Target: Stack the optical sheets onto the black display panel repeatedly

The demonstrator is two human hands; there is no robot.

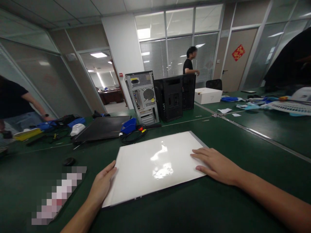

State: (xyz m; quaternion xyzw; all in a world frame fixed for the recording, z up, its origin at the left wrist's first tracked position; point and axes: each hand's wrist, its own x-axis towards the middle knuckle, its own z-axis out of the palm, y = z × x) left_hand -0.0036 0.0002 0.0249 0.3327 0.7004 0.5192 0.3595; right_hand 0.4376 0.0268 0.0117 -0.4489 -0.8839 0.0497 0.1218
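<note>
A glossy white rectangular panel (141, 168) lies in front of me over the green table (155, 213), with ceiling light reflected in its surface. My left hand (103, 183) grips its left edge, thumb on top and the other fingers hidden at the side. My right hand (216, 165) rests on the panel's right end, its fingers spread across the white face. Beyond the panel's far edge sit a blue bin (128, 126) and a coil of black cable (132, 137).
Behind stand an open computer case (143, 97) and a black case (172, 98). A flat black panel (104, 127) and a mouse (69, 161) are at left, a white box (208, 95) at back right. People stand at left, right and back.
</note>
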